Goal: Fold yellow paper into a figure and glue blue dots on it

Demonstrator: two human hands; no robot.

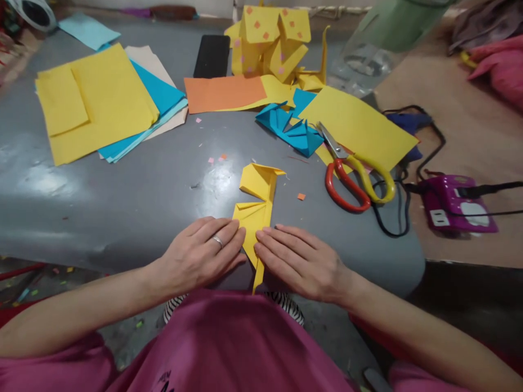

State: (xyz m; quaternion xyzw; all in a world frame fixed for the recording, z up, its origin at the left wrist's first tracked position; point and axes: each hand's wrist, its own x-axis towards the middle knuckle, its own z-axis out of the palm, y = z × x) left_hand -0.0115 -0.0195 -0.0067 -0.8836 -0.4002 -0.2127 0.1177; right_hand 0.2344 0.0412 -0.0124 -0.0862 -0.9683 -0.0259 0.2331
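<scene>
A folded yellow paper piece (257,204) lies on the grey table (134,190) near its front edge, its lower tip hanging past the edge. My left hand (202,250), with a ring on one finger, lies flat with fingers stretched out, fingertips pressing the paper's left side. On the paper's right side rests my right hand (300,258), also flat, its fingertips on the fold.
Scissors (353,174) with red and yellow handles lie to the right. A folded blue paper shape (292,128), yellow sheets (93,100), an orange sheet (223,92), a dotted yellow paper figure (272,46), a black block (211,55) and a purple power strip (457,204) surround the work.
</scene>
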